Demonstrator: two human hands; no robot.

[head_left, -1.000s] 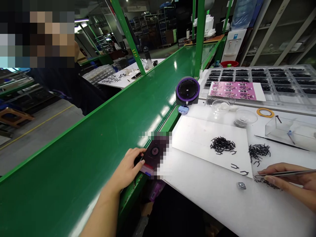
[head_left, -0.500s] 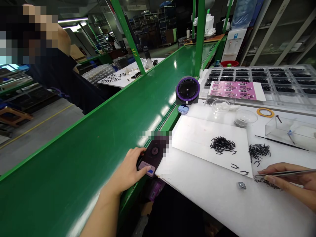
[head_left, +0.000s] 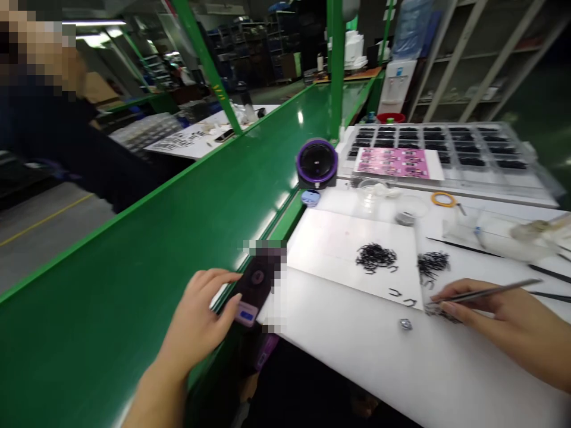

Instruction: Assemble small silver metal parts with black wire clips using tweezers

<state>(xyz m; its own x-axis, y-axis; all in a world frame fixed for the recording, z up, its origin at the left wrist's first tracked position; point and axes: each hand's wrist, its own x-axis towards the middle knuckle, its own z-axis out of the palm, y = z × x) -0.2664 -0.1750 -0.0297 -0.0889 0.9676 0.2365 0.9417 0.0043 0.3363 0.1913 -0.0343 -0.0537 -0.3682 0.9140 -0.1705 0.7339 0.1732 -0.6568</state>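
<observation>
My left hand [head_left: 200, 315] is at the left edge of a dark phone [head_left: 259, 279] with a lit screen. Its thumb and fingers are apart, and the thumb tip lies by the phone's lower left edge. Metal tweezers [head_left: 513, 288] are pinched in my right hand [head_left: 508, 312], low over a small heap of tiny dark bits [head_left: 439, 312]. Near that heap lies a small shiny silver piece [head_left: 405, 324]. A pile of black forked pieces [head_left: 377, 257] rests on a white sheet [head_left: 325, 238], with a few loose ones in front. A second black pile [head_left: 433, 263] lies just right of the sheet.
A purple-rimmed round fan-like device [head_left: 317, 163] stands at the bench's far left corner. Compartment trays [head_left: 459, 142] of black parts fill the back. An orange tape ring [head_left: 443, 199] and clear dishes [head_left: 372, 196] lie before them. A green conveyor [head_left: 178, 220] runs along the left; another person [head_left: 66, 131] is beyond it.
The view has turned right, so the scene sits further left. My left thumb has come off the phone screen to its edge. My right hand still holds the tweezers by the tiny bits.
</observation>
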